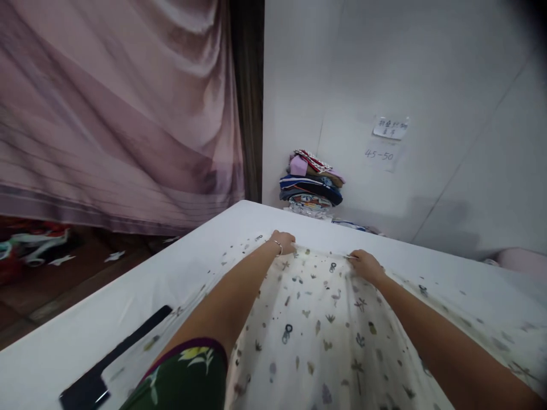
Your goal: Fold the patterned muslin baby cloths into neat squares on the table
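Note:
A large white cloth, printed with small plants, flamingos and palm trees, stretches from me across the white table. My left hand pinches its far edge on the left; a thin bracelet circles that wrist. On the right, my right hand grips the same edge between thumb and fingers. Between the two hands the edge is drawn fairly straight, and the cloth falls in soft folds toward me. Its sides spread past both forearms. What kind of article the cloth is, I cannot tell.
Folded clothes are stacked against the white wall, beside the far edge of the white table. A dark flat strip lies at the left, partly under the cloth. Paper notes hang on the wall. A pink curtain hangs at left.

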`<state>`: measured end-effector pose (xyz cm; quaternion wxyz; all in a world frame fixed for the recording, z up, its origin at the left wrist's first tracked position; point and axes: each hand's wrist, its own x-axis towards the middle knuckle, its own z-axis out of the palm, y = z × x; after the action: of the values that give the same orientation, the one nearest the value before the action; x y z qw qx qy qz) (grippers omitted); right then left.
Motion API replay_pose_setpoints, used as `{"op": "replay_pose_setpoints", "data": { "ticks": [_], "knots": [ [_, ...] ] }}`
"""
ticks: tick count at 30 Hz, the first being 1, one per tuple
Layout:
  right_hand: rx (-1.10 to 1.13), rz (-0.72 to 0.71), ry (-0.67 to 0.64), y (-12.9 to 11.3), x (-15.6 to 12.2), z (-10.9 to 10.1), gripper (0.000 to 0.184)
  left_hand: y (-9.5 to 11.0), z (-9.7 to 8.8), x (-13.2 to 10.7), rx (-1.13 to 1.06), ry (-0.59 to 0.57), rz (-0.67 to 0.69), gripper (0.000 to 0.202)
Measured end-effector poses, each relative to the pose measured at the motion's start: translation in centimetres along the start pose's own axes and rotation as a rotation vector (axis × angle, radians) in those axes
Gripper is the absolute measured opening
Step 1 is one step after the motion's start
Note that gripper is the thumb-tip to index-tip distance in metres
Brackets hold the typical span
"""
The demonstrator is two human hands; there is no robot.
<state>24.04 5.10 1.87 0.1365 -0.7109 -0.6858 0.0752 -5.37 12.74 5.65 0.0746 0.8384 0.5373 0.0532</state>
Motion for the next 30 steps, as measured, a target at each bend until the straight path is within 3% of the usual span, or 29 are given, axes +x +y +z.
{"op": "replay_pose_setpoints", "data": {
  "ticks": [3,5,12,17,20,24,26,28,30],
  "knots": [
    [-0.009,0.013,0.021,-0.2,-0.5,0.5,0.027,-2.4,-1.4,-1.1,0.107,-0.097,0.016,0.028],
    [-0.026,0.034,0.025,-0.2,-0.9,0.7,0.027,-4.0,-2.2,-2.0,0.155,-0.101,0.003,0.021],
    [-0.134,0.093,0.009,-0.7,-2.6,0.9,0.029,-8.4,-4.4,-6.4,0.2,0.029,-0.039,0.024],
    [-0.208,0.089,-0.026,-2.5,-2.7,0.9,0.03,-8.7,-6.3,-9.3,0.129,0.117,-0.101,0.03],
    [-0.16,-0.047,-0.025,-5.9,-2.8,1.1,0.05,-6.7,-6.9,-11.3,0.087,0.137,-0.053,0.024],
    [0.207,-0.496,0.007,-13.8,-4.4,0.9,0.06,-2.8,-6.9,-14.4,0.074,0.147,0.141,0.019],
    [0.374,-0.641,0.003,-17.8,-5.6,0.7,0.059,-1.4,-6.8,-15.9,0.06,0.184,0.246,0.021],
    [0.512,-0.676,-0.049,-21.0,-6.9,0.7,0.044,-1.0,-6.7,-17.2,0.007,0.247,0.272,0.021],
    [0.641,-0.609,-0.098,-23.0,-8.2,0.9,0.031,-1.5,-6.5,-18.3,-0.122,0.314,0.186,0.02]
  ]
}}
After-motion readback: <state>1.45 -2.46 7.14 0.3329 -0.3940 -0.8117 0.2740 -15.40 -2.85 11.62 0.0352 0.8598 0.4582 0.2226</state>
